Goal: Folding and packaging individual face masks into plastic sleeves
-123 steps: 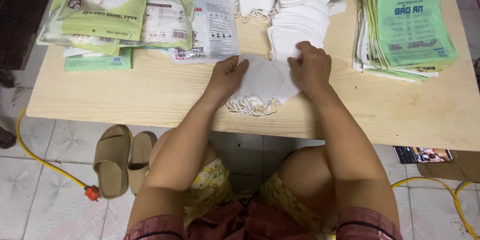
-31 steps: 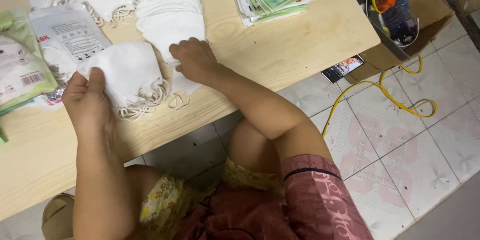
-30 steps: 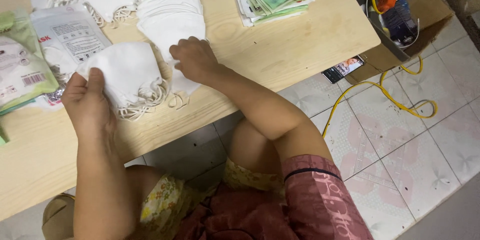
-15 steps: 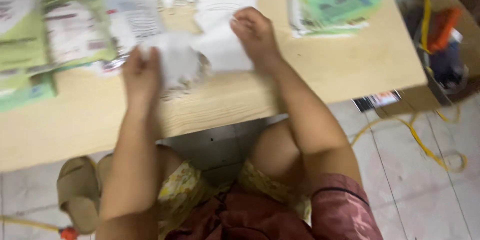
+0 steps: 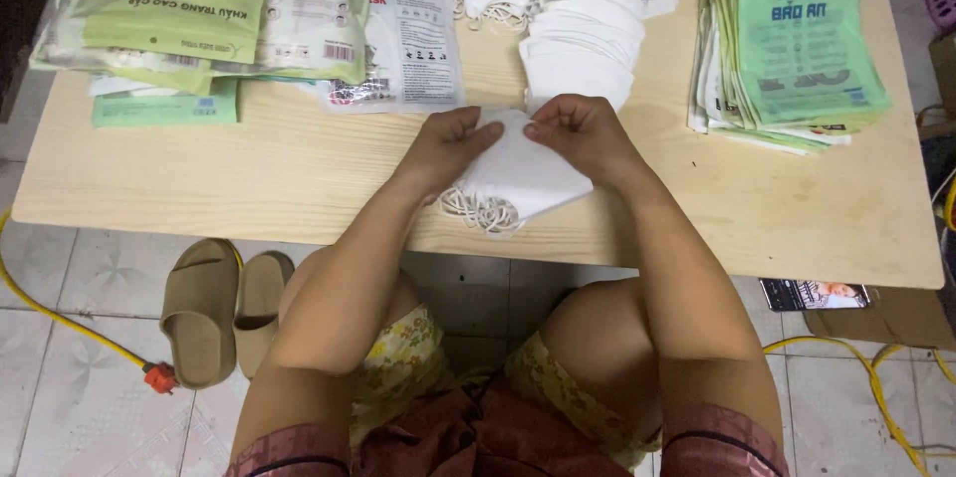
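Light wooden table (image 5: 249, 173) fills the upper frame, set over a pale tiled floor (image 5: 80, 268). Far left on it: overlapping green-and-clear packets of masks (image 5: 169, 9), one clear printed packet (image 5: 413, 34) beside them toward centre. Far right: fanned stack of flat green printed bags (image 5: 807, 49). Top centre: loose pile of white face masks (image 5: 578, 9), overlapping, some with ear loops showing.

Person seated at the near edge, knees under the table. Both forearms reach in to table centre. Small stack of folded white masks (image 5: 523, 173) lies on the table near its front edge, just below the loose pile, elastic ear loops (image 5: 478, 210) bunched at its lower left.

Left hand (image 5: 448, 143) pinches the stack's upper left edge, fingers curled over it. Right hand (image 5: 578, 133) pinches the upper right edge, thumb and fingertips closed on the fabric. Hands nearly meet at the stack's top corner.

Floor: pair of tan slide sandals (image 5: 224, 303) at left, yellow cable (image 5: 60, 313) with orange plug (image 5: 159, 375) beside them, more yellow cable at lower right.
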